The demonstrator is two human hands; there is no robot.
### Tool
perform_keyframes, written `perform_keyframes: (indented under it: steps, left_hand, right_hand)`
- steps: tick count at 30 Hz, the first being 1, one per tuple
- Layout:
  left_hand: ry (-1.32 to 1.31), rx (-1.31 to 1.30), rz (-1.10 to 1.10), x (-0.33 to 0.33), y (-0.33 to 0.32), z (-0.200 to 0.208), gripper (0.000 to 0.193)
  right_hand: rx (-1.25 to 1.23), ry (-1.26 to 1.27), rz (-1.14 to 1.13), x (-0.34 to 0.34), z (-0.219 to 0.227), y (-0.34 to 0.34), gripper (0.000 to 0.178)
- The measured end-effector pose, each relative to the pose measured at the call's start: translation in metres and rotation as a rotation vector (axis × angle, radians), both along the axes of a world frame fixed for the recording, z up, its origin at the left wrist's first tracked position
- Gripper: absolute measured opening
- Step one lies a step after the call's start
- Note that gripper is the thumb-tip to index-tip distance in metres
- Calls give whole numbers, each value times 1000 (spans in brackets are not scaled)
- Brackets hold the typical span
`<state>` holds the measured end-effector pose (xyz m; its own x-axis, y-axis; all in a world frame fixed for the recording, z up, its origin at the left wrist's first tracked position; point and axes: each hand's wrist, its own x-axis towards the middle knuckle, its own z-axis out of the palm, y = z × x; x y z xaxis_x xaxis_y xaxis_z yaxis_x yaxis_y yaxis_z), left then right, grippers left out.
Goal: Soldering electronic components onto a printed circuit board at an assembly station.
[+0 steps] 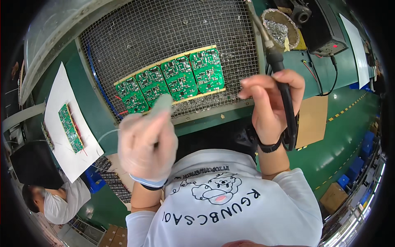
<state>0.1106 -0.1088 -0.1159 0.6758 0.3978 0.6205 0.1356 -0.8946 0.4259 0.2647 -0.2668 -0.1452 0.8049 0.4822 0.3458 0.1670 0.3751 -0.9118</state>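
Observation:
A panel of several joined green circuit boards [179, 78] with pale edge strips lies on a wire mesh. Over its near edge is my left hand [146, 144], in a whitish glove and smeared by motion. One finger reaches toward the boards, the others look curled; whether anything is between them cannot be told. In my bare right hand [269, 99], right of the panel, a soldering iron [284, 88] is held by its black handle, tip pointing up and away. The thumb and a finger of that hand stay apart, off the panel.
A bowl of solder scraps [277, 31] and a black soldering station [327, 31] stand at the far right. Another long board panel [70, 127] rests on white paper [84, 158] at the left. A metal frame [218, 116] borders the mesh. A person [66, 201] sits at lower left.

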Motion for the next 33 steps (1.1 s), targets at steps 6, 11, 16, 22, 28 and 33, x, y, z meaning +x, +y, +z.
perform_keyframes:
  steps: [6,11,16,22,28,33]
  left_hand:
    - [-38,-218,175,9,-4,4,31]
    - [2,-222,105,22,-7,7,27]
    - [35,-153,87,30,-7,6,28]
    - [58,-178,174,26,-4,14,30]
    - [69,-114,229,25,-3,20,33]
    - [159,-115,153,17,-7,25,35]
  right_hand:
    - [12,-30,-27,4,-6,3,37]
    - [-69,-77,-45,4,-7,0,33]
    - [-67,-97,-30,3,-9,-1,32]
    - [-85,-130,-15,1,-9,-1,31]
    - [-11,-110,-11,2,-11,1,34]
    - [-17,-115,-9,1,-11,0,34]
